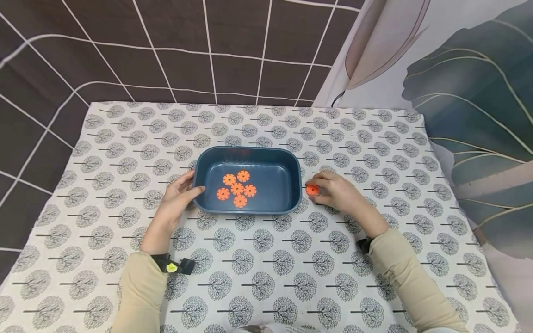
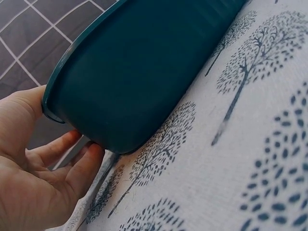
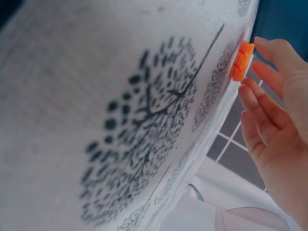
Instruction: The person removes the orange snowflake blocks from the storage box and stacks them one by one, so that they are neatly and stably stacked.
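Observation:
A dark blue rectangular plastic basin (image 1: 270,156) with rounded corners stands on the tablecloth. Several flat orange notched discs (image 1: 237,188) lie grouped on its floor, left of the middle. My left hand (image 1: 178,200) grips the basin's left end; in the left wrist view the thumb is at the rim and the fingertips (image 2: 91,159) are against the outer wall below. Just right of the basin, my right hand (image 1: 333,192) pinches another orange notched piece (image 3: 242,61) between thumb and fingers, low at the cloth. Seen edge-on in the right wrist view, this piece looks thick and layered.
The table wears a white cloth (image 1: 262,259) printed with grey trees. Behind it hangs a dark curtain (image 1: 179,69) with a white grid, and at the right a leaf-patterned curtain (image 1: 479,115). A thin black cord (image 1: 338,98) shows at the back edge.

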A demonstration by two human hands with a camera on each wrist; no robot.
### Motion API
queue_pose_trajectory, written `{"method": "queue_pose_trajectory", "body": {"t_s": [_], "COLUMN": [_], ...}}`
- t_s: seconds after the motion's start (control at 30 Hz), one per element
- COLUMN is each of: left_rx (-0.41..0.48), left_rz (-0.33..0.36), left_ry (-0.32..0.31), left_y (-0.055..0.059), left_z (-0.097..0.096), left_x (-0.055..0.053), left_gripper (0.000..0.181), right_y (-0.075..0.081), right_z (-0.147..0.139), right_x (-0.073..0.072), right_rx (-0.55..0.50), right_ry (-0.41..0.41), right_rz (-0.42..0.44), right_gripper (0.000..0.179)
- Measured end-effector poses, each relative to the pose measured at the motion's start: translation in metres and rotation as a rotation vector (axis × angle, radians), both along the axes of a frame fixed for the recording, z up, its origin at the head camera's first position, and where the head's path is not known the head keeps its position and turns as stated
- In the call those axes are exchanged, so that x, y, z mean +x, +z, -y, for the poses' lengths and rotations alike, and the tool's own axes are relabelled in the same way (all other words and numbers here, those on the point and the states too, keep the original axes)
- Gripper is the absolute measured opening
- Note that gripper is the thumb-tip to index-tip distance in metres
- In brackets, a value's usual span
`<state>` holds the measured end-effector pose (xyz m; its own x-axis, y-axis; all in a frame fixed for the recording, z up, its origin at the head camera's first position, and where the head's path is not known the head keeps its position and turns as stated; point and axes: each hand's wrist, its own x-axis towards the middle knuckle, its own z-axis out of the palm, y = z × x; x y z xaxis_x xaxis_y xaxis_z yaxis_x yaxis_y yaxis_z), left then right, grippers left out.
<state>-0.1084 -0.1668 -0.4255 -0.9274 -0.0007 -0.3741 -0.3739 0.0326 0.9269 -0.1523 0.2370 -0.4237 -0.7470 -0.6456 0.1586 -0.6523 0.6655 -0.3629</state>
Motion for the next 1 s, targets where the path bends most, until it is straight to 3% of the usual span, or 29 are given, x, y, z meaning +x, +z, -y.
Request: {"method": "queue_pose_trajectory", "body": {"t_s": [0.33,0.6,1.0], "left_rx": [0.006,0.016,0.007], "left_rz": [0.017,-0.013,-0.005], "left_ry": [-0.004,-0.008,-0.005], "left_y": [0.001,0.001,0.003], "left_z": [0.001,0.0,0.0], "left_x": [0.003,-0.002,-0.001], "left_gripper": [0.07,0.071,0.071], "right_y": [0.008,0.02,0.039], "right_z": [0.0,0.001,0.002], "right_x": [0.004,0.002,-0.001], "right_rx": [-0.01,-0.019,-0.141], "right_ry": [-0.086,-0.134,-0.112], "right_rz": [0.108,0.137,0.169], "right_gripper": [0.045,0.05,0.055]}}
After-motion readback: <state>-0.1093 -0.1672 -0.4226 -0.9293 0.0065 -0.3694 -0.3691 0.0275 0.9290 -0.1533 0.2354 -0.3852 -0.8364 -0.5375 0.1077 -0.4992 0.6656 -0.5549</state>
